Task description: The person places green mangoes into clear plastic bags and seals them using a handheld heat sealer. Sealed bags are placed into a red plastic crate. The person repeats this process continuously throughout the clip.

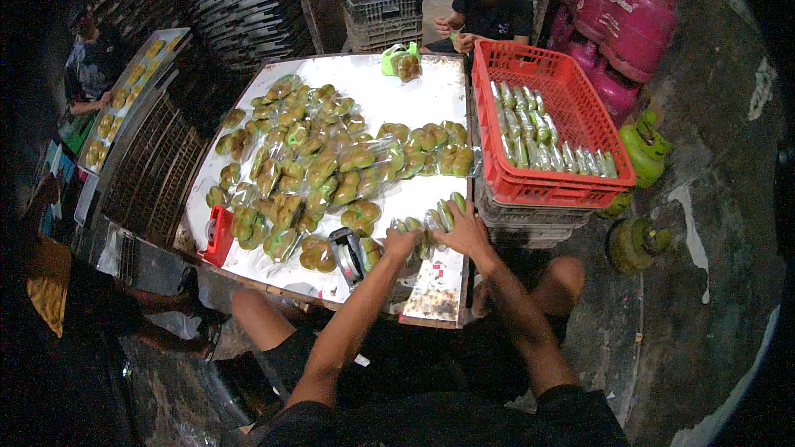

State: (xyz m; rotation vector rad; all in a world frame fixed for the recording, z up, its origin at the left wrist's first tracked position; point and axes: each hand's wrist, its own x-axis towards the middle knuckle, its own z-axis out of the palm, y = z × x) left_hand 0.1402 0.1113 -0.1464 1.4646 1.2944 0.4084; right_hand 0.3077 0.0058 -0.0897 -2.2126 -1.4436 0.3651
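Near the front right of the white tabletop [438,96], my left hand [400,242] and my right hand [464,231] press in from both ends on a short row of bagged green-brown buns [433,221]. These stand on edge in clear plastic, partly hidden by my fingers. Just left of my left hand sits a black tape dispenser [348,256], with another bagged bun [371,252] beside it. A large loose pile of bagged buns [298,161] covers the left and middle of the table. More of them reach right as flat rows [428,149].
A red plastic crate [553,183], holding upright rows of bagged buns [525,124], tops stacked crates at right. Red [218,236] and green [397,57] tape dispensers lie on the table. Gas cylinders [633,12] stand beyond. One person [490,12] sits opposite; another handles a bun tray [127,93].
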